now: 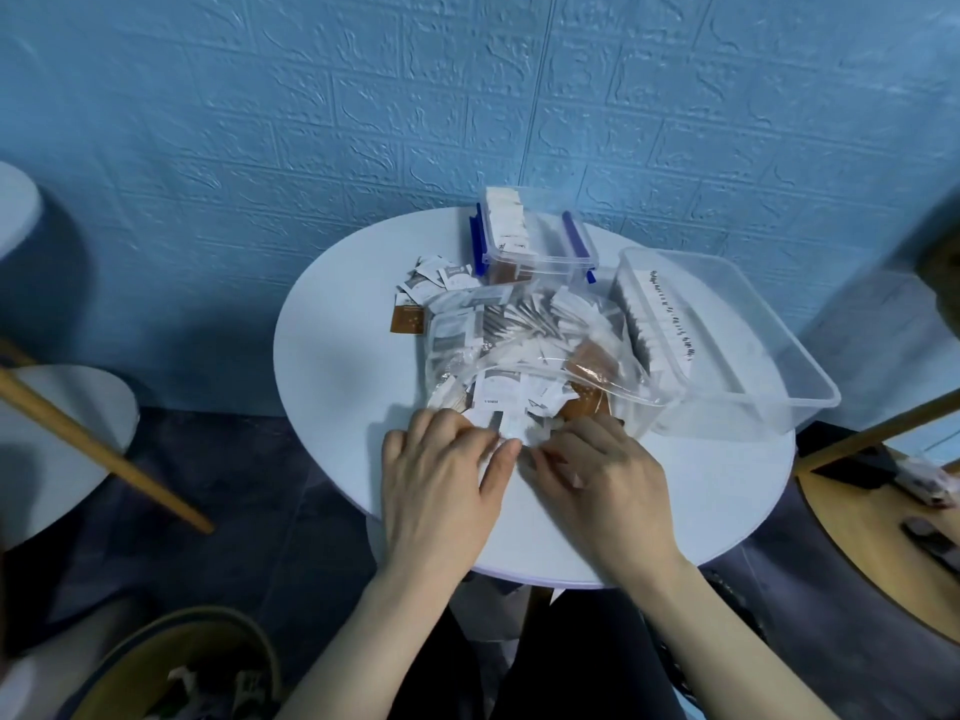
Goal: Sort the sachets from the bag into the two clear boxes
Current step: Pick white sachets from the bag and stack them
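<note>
Clear bag (524, 345) of sachets, left hand (441, 459) and right hand (597, 465) at its mouth

small room in a home, by the look. blue embossed brick-pattern wall panels (363, 96) behind a round white worktop (337, 381). dark carpet (249, 459), more round white side tables (67, 433) on wooden legs, a woven basket (171, 662) on the floor.

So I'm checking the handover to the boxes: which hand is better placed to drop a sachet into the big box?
Probably the right hand: the big box sits on its side of the bag, while the left hand would have to cross over it.
</note>
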Demonstrator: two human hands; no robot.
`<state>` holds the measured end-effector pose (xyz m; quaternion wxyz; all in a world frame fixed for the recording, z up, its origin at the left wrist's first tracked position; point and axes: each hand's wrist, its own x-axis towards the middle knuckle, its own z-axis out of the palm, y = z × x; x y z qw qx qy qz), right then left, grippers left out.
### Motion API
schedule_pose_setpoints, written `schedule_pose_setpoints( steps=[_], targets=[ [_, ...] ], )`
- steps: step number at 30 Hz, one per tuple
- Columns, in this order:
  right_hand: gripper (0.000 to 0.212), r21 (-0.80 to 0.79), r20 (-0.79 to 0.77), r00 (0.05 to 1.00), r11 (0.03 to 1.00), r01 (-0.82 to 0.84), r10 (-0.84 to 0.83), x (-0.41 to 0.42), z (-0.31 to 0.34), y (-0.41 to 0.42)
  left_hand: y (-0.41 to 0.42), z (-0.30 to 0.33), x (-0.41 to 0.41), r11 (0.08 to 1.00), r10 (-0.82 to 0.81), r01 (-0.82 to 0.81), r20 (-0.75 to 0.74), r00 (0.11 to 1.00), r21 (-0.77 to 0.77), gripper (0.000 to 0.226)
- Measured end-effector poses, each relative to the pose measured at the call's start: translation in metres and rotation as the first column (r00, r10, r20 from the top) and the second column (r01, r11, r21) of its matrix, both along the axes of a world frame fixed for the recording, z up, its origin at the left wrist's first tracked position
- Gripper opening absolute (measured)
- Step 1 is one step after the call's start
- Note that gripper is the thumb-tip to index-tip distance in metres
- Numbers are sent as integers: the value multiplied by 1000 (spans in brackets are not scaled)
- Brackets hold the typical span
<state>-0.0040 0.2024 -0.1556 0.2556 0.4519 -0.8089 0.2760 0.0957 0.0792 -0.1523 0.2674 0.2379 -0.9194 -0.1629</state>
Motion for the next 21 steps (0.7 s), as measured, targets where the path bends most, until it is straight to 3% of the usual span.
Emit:
schedule_pose_setpoints(
  steps=[5,11,14,18,21],
  targets=[
    [22,-69,-66,985,984,-164,160,5,0,6,1,2,-6,982,39,-31,-41,998,188,33],
    [11,-24,-28,962,962,-272,271,5,0,22,-3,-3,5,912,13,80,-223,975,402,5],
    [10,-79,168,962,975,-206,216,11,3,22,-5,-9,10,779,44,105,-220,974,618,12],
    [36,-158,506,851,985,-69,140,15,12,15,-6,-11,15,741,84,107,-250,965,663,10],
    [41,-97,464,879,993,-73,110,21,17,13,-3,-8,20,728,83,140,-288,954,672,12]
  ],
)
